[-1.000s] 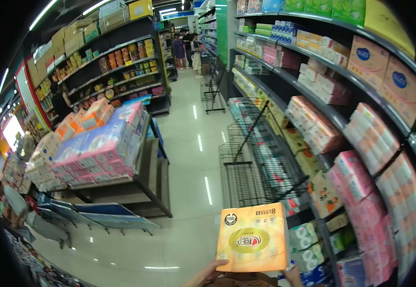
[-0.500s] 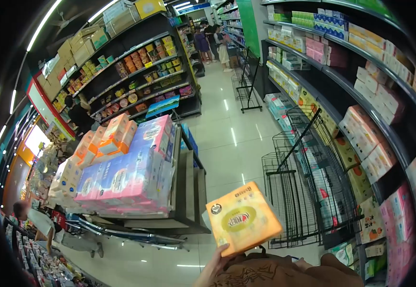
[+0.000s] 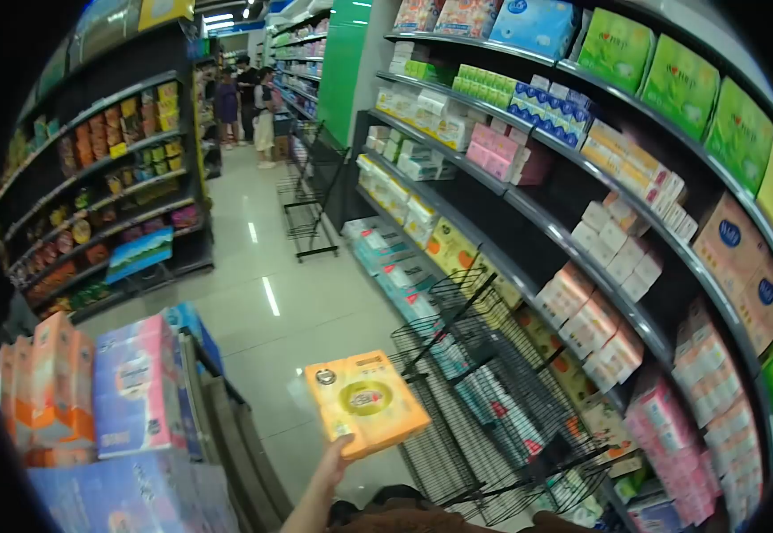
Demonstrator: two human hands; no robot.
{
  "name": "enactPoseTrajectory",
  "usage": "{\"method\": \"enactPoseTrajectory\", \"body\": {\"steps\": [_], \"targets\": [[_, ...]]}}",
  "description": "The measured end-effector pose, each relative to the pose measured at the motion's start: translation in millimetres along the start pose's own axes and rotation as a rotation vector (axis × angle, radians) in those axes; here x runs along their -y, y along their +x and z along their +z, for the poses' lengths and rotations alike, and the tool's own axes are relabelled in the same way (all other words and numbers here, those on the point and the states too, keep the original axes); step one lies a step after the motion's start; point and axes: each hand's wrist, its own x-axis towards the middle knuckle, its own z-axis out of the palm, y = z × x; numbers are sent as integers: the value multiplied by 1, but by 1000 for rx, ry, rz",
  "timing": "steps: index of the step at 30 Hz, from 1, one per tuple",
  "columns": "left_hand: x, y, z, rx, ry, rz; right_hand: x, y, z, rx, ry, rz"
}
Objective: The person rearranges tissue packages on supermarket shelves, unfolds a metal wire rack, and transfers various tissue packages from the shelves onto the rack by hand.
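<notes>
An orange-yellow tissue pack (image 3: 370, 401) with a green oval label is held out over the aisle, left of a black wire rack (image 3: 493, 400). My left hand (image 3: 338, 453) grips the pack at its lower left corner, thumb on top; the fingers beneath it are hidden. My right hand does not show. At the lower left, blue and pink tissue packs (image 3: 138, 386) lie stacked beside upright orange packs (image 3: 53, 382).
Long shelves (image 3: 529, 191) of tissue packs line the right side. Snack shelves (image 3: 102, 178) stand at the left, with another wire rack (image 3: 311, 200) farther down the aisle. Several people (image 3: 246, 102) stand at the far end.
The view has swung right, towards the shelves. The pack has gone from upper-edge-up in front of me to my left hand alone, and my right hand has left the view.
</notes>
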Motion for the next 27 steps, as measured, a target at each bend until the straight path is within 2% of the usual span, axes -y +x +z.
{"method": "enactPoseTrajectory", "body": {"steps": [2, 5, 7, 10, 13, 15, 18, 22, 23, 24, 25, 26, 27], "targets": [[-8, 33, -23, 55, 8, -99, 50, -7, 22, -7, 66, -13], [-17, 65, -59, 77, -314, -301, 113, -9, 38, -20, 151, -12], [-24, 89, -87, 90, -388, -349, 151, 0, 46, -15, 182, 5], [-60, 130, -105, -24, -361, -374, 213, 34, 54, 14, 162, 45], [-112, 202, -140, -34, -253, -355, 273, 86, 62, 54, 89, 95], [-157, 246, -149, -93, -248, -263, 323, 123, 63, 91, 44, 110], [-254, 294, -128, -186, -228, -126, 409, 175, 50, 127, -20, 80], [-330, 366, -131, -150, -329, 29, 548, 238, 14, 81, -27, -84], [-345, 385, -135, -122, -390, 68, 558, 312, 27, 109, 86, -214], [-364, 397, -130, -119, -393, 68, 626, 294, -4, -38, 3, -290], [-382, 406, -122, -130, -386, 79, 701, 258, -46, 47, 98, -261], [-396, 419, -117, -155, -408, 92, 727, 287, -42, -47, 208, -299], [-407, 435, -115, -176, -429, 113, 754, 317, -46, -6, 319, -352]]}}
